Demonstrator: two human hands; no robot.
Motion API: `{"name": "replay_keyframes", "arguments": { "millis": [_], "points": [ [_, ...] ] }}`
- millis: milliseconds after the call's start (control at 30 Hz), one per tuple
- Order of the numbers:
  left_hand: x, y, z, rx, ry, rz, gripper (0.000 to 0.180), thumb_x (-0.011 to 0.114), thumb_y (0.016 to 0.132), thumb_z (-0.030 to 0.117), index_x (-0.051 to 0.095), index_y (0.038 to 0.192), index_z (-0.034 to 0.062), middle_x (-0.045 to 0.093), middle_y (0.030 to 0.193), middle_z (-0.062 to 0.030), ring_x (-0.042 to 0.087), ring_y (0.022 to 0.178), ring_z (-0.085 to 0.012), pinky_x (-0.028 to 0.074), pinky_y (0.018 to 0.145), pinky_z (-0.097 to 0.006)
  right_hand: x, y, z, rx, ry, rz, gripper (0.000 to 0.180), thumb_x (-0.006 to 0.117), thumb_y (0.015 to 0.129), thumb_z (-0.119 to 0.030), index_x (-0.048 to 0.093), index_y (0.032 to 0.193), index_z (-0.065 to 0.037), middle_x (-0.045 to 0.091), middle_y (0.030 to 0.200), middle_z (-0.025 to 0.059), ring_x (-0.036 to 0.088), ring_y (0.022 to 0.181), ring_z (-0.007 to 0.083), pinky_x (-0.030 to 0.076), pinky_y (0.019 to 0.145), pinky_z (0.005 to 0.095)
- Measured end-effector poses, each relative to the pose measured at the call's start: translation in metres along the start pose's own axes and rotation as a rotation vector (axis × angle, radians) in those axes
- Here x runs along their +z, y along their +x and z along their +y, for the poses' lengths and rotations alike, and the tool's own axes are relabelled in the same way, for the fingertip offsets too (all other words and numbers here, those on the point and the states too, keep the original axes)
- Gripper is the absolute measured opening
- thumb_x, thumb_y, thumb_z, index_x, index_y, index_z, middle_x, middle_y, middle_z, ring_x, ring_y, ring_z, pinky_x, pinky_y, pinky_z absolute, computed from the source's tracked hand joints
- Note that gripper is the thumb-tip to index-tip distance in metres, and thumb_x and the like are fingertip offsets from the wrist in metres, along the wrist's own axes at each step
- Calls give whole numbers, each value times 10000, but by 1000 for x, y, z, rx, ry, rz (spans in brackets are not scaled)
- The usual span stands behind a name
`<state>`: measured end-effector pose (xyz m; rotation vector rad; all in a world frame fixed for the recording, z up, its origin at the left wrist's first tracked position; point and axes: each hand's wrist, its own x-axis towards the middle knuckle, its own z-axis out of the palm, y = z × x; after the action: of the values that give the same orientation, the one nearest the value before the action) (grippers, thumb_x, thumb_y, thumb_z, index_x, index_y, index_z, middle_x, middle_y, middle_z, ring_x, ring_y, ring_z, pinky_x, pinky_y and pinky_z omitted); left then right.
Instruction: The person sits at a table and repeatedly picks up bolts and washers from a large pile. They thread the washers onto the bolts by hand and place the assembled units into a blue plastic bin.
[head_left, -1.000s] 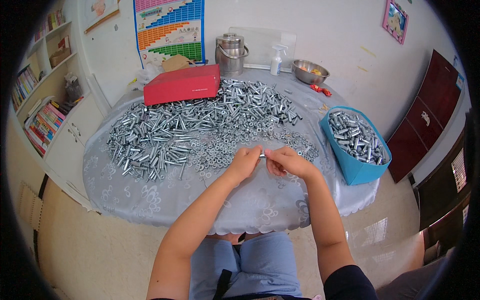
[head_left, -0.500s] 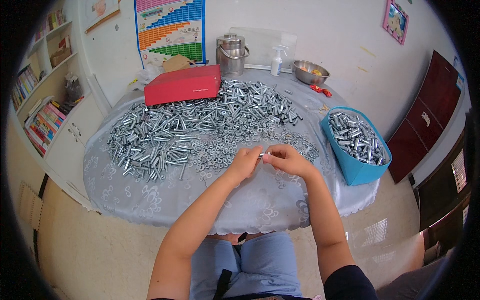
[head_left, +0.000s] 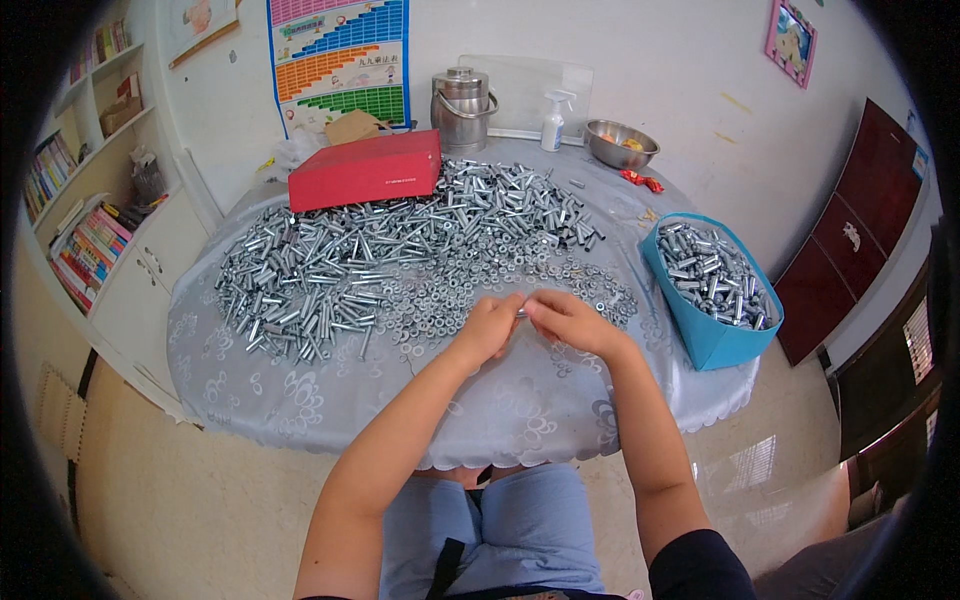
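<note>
My left hand (head_left: 489, 327) is closed in a pinch on a small silvery metal bolt (head_left: 521, 313), most of it covered by the fingers. From the other side, my right hand (head_left: 570, 322) grips the end of the same bolt, fingertips close to those of the left. Both hands are just above the near edge of a spread of loose nuts and washers (head_left: 430, 300). A broad heap of metal bolts and sleeves (head_left: 310, 270) lies to the left and behind. Further right stands a turquoise bin (head_left: 735, 350) full of bolts with sleeves on them (head_left: 710, 275).
A red box (head_left: 365, 172) rests on the back of the heap. Behind are a steel lidded pot (head_left: 462, 110), a spray bottle (head_left: 553, 122), a metal bowl (head_left: 622, 145) and red wrappers (head_left: 642, 181). The grey patterned tablecloth (head_left: 330, 395) ends near my lap.
My right fingers have shifted and curled further over the bolt, covering more of it. My left hand has hardly moved.
</note>
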<state>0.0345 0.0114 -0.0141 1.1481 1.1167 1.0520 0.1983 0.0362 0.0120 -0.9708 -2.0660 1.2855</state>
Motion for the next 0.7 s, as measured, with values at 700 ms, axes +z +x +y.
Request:
{"name": "replay_keyframes", "arguments": {
  "millis": [700],
  "points": [
    [-2, 0, 4, -26, -9, 34, 391, 424, 850, 353, 432, 569, 82, 289, 442, 47, 258, 353, -74, 258, 344, -257, 11, 3, 1, -214, -64, 178, 379, 473, 891, -343, 572, 713, -23, 455, 559, -17, 389, 530, 61, 332, 488, 226]
  ]
}}
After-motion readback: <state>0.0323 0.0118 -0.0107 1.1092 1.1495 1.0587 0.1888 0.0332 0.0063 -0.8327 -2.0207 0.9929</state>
